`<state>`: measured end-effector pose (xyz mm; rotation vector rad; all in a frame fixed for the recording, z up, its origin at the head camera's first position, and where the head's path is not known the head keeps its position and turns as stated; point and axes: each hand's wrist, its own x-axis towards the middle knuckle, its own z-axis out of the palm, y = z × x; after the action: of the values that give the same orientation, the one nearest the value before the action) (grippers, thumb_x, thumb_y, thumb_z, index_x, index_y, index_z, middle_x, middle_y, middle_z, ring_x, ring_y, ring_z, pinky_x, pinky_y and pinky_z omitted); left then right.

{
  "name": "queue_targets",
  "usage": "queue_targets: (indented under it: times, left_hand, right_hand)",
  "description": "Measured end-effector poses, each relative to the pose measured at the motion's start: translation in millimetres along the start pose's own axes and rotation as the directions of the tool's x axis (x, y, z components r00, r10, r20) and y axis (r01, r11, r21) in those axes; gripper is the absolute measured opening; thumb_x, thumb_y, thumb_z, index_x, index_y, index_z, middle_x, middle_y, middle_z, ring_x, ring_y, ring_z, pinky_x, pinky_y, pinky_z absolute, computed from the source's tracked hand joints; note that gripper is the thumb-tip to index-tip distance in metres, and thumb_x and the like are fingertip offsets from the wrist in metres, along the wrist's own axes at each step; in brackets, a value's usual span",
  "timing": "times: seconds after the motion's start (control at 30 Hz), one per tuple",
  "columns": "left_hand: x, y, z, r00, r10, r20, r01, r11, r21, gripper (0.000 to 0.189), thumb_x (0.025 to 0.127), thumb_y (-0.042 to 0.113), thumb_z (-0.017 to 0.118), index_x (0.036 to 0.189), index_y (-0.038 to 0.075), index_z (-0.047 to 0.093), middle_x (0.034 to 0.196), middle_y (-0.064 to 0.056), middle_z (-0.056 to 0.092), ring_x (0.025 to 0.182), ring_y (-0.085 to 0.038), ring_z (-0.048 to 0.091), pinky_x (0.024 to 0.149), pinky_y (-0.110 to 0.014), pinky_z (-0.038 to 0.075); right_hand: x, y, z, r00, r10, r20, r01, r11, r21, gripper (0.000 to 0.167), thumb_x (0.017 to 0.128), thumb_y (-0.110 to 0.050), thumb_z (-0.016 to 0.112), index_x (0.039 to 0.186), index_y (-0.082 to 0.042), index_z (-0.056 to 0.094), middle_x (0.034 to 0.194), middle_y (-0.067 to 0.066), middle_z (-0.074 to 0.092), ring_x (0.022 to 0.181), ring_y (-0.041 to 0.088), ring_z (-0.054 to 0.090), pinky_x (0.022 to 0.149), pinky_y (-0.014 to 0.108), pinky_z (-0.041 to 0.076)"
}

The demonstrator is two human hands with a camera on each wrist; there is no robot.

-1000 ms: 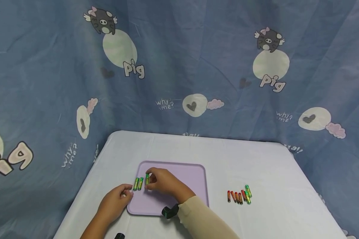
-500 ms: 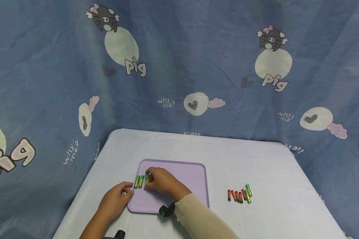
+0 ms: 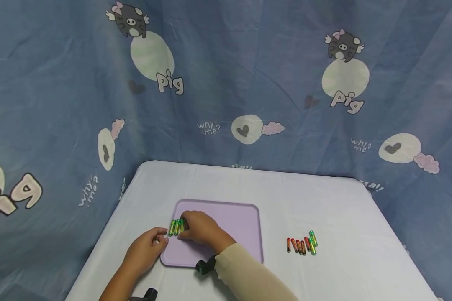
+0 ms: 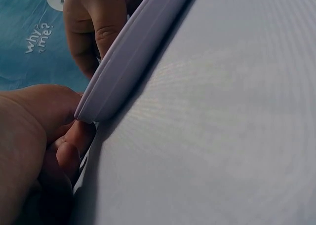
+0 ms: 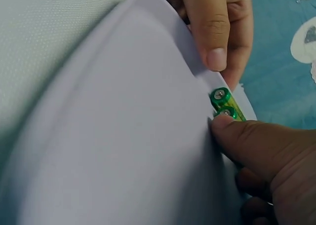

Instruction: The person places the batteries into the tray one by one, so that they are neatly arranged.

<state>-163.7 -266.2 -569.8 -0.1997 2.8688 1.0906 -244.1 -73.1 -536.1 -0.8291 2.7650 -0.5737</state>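
Observation:
A lilac tray (image 3: 229, 219) lies on the white table. My left hand (image 3: 145, 248) grips its left rim, the thumb (image 5: 216, 57) over the edge and the fingers outside, as the right wrist view shows. Inside the tray, along the left side, two green batteries (image 3: 172, 228) lie side by side. My right hand (image 3: 201, 228) pinches a third green battery (image 3: 182, 225) by its ends, close against that pair. In the right wrist view the thumb covers part of the green battery ends (image 5: 220, 93). The left wrist view shows the tray's outer wall (image 4: 118, 82) but no batteries.
To the right of the tray, several red batteries (image 3: 288, 245) lie in a loose row on the table (image 3: 346, 217). Two green batteries (image 3: 314, 238) lie at that row's right end. A blue printed curtain (image 3: 218, 75) hangs behind the table.
My right hand has slid left with the green battery, narrowing the gap to the other two. The left hand stays at the tray's rim. The head view has shifted slightly.

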Motion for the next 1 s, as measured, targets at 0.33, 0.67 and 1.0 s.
queue_targets:
  times: [0.33, 0.67, 1.0]
  left_hand:
    - [-1.1, -0.1, -1.5, 1.0, 0.018, 0.002, -0.018, 1.0, -0.02, 0.036, 0.098, 0.028, 0.07, 0.129, 0.01, 0.069, 0.091, 0.005, 0.062, 0.079, -0.013, 0.053, 0.071, -0.032, 0.041]
    - [0.7, 0.2, -1.8, 1.0, -0.002, 0.013, 0.002, 1.0, -0.02, 0.037, 0.098, 0.03, 0.07, 0.13, 0.009, 0.069, 0.092, 0.005, 0.063, 0.079, -0.013, 0.053, 0.072, -0.033, 0.041]
    - [1.7, -0.5, -0.5, 1.0, -0.018, 0.015, 0.018, 1.0, -0.013, 0.039, 0.098, 0.031, 0.069, 0.131, 0.01, 0.068, 0.093, 0.005, 0.063, 0.08, -0.014, 0.053, 0.072, -0.034, 0.041]
  right_hand:
    - [-1.2, -5.8, 6.4, 0.998, 0.052, -0.031, -0.054, 0.996, -0.069, 0.047, 0.082, -0.05, 0.087, 0.115, -0.024, 0.067, 0.087, -0.015, 0.061, 0.077, 0.005, 0.054, 0.07, 0.026, 0.046]
    - [-1.5, -7.8, 9.1, 0.996, 0.081, -0.037, -0.083, 0.995, -0.063, 0.049, 0.083, -0.05, 0.087, 0.118, -0.024, 0.066, 0.088, -0.014, 0.061, 0.079, 0.006, 0.054, 0.072, 0.027, 0.047]
    - [-3.7, -5.2, 5.6, 0.998, 0.063, -0.019, -0.063, 0.998, -0.016, 0.065, 0.08, -0.047, 0.09, 0.133, -0.021, 0.063, 0.103, -0.013, 0.067, 0.092, 0.005, 0.059, 0.085, 0.028, 0.051]
